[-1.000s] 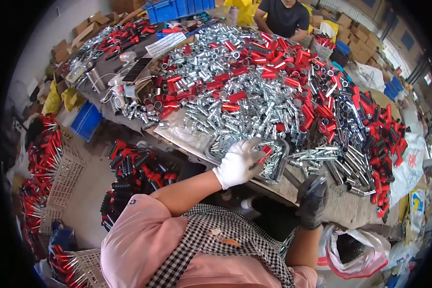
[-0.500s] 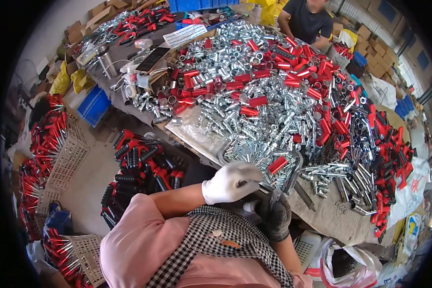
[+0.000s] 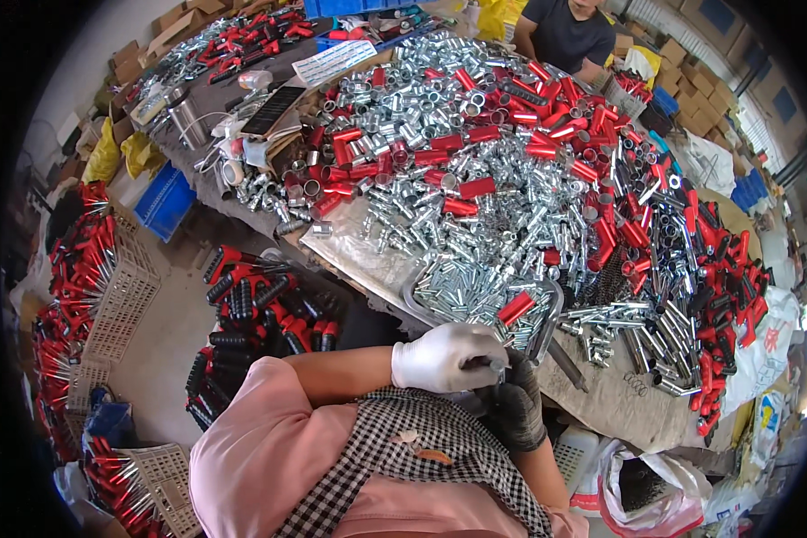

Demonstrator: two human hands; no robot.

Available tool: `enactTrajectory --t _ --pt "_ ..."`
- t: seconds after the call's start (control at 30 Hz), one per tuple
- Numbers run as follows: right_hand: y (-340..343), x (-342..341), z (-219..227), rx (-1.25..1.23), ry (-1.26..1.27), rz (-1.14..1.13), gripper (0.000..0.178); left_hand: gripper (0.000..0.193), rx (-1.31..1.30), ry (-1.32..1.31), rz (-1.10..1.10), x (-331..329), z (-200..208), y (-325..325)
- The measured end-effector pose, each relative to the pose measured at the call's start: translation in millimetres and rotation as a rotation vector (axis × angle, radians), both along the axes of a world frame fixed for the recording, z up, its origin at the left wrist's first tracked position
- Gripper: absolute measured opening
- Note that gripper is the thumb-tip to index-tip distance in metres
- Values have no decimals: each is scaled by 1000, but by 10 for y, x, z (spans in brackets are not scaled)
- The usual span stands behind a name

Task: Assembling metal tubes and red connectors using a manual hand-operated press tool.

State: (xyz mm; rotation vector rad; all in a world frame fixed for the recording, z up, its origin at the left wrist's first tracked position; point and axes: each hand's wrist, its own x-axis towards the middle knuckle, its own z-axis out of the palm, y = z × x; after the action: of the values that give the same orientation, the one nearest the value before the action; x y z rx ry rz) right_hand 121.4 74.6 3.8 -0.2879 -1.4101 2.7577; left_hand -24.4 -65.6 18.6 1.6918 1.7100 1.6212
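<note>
Work seems unfinished, loose metal parts point(image 3: 489, 235) heaping the bench point(image 3: 641, 420); left hand point(image 3: 448, 357) and right hand point(image 3: 518, 411), fingers curled, meet at a metal piece point(image 3: 497, 364) near the apron point(image 3: 394, 414); which grips it is unclear.

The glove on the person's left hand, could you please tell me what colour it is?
The left glove is white, best seen in the head view.

Head view, from left fisheye camera on person's head. Looks steeply down and forward, upright. Nearest, at lower edge: pink sleeve point(image 3: 264, 426) and checked apron point(image 3: 394, 439). Left hand point(image 3: 450, 359) and right hand point(image 3: 520, 412) close, below centre. Worktable point(image 3: 623, 414) spreads beyond. Edges bend toward dark rim; far cardboard boxes point(image 3: 698, 103) perhaps not fully clear.
</note>
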Motion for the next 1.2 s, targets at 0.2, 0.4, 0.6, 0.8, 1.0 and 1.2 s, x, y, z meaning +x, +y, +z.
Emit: enactTrajectory --t 0.2,0.4,0.6,0.8,1.0,1.2 --pt "17 -5 -80 223 216 84 58 15 53 -124 297 -92 154 -12" --pt "112 21 -100 540 174 -210 38 20 49 197 144 -216 344 176" --pt "589 48 -382 663 267 -668 43 8 -128 305 -63 -437 525 498" --pt "901 134 -423 645 191 -669 50 12 -99 567 -244 -373 321 860" --pt "993 134 -619 487 92 -593 45 11 -220 658 -230 -277 349 1155" --pt "994 116 -700 287 107 -549 44 16 -136 850 -282 -376 364 1350"
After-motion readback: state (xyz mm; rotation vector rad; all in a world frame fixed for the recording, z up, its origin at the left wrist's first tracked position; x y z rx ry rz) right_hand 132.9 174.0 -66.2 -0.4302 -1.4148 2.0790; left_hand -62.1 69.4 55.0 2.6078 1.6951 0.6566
